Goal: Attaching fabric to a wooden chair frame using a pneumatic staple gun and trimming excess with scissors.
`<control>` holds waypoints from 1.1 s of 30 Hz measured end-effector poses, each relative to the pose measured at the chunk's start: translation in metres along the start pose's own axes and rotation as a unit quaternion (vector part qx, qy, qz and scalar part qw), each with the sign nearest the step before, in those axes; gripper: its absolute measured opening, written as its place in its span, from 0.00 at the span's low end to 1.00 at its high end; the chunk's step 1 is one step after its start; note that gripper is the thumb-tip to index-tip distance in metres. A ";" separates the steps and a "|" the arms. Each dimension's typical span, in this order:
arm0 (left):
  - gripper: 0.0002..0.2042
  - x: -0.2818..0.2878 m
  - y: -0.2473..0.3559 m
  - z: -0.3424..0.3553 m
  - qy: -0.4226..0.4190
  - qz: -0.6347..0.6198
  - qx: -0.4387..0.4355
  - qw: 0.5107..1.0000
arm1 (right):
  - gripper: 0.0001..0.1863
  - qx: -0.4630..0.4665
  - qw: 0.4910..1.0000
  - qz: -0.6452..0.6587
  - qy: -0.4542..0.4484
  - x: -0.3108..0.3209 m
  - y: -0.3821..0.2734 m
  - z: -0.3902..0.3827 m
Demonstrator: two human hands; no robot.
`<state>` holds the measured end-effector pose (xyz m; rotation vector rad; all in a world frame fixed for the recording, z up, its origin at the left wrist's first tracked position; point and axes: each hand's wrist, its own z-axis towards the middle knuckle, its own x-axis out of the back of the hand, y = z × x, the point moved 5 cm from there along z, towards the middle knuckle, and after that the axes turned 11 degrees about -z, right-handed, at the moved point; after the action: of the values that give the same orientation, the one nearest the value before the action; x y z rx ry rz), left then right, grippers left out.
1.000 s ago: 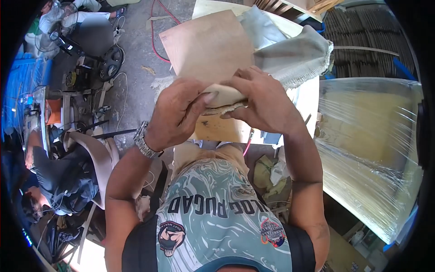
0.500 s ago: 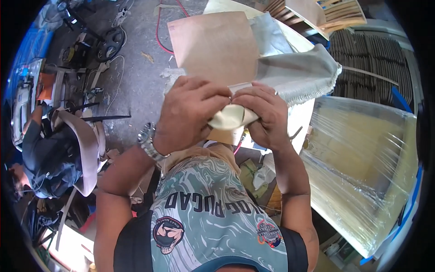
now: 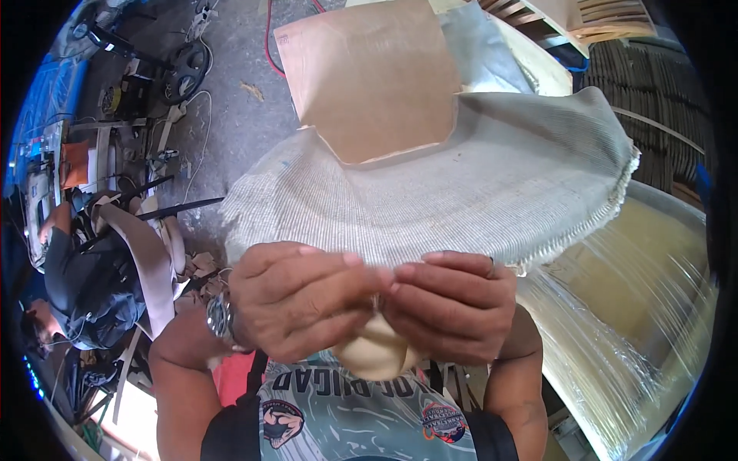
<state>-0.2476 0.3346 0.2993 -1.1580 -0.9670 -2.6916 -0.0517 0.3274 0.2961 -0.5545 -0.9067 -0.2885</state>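
My left hand [image 3: 296,300], with a metal watch on its wrist, and my right hand [image 3: 453,307] meet in front of my chest. Both are closed, their fingers curled and fingertips touching or almost touching. Between and below them shows a smooth, cream-coloured rounded piece [image 3: 373,355]; the fingers cover its upper part, and its kind is unclear. The left fingertips are slightly blurred. Just beyond my hands spreads a pale grey ribbed cloth [image 3: 400,203] with a frayed right edge. On its far part lies a flat brown panel [image 3: 369,84] with cut near corners.
To the right is a large yellowish slab [image 3: 615,292] wrapped in clear plastic film. Behind it stand dark stacked sheets [image 3: 646,100] and a wooden slatted frame [image 3: 615,17]. A person [image 3: 92,284] sits at the left. A red hose [image 3: 270,46] crosses the concrete floor [image 3: 238,46].
Both hands have come down and closer to my chest with the cream-coloured piece. More of the grey cloth and the brown panel's near edge now show beyond them.
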 end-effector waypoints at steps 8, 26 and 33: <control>0.12 -0.016 0.008 0.013 -0.127 0.062 0.135 0.981 | 0.11 -0.019 0.999 0.017 -0.022 0.005 -0.002 0.006; 0.22 -0.010 0.030 -0.026 -0.121 0.196 0.040 0.972 | 0.19 -0.633 0.729 -0.203 -0.164 -0.298 0.141 -0.485; 0.16 -0.025 0.033 -0.025 -0.050 0.181 0.004 0.982 | 0.25 -0.618 0.689 -0.363 -0.109 -0.320 0.162 -0.467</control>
<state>-0.2359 0.2893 0.2867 -1.3303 -0.6948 -2.3596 0.1427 0.1980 -0.2441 -1.4834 -1.0480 -1.6789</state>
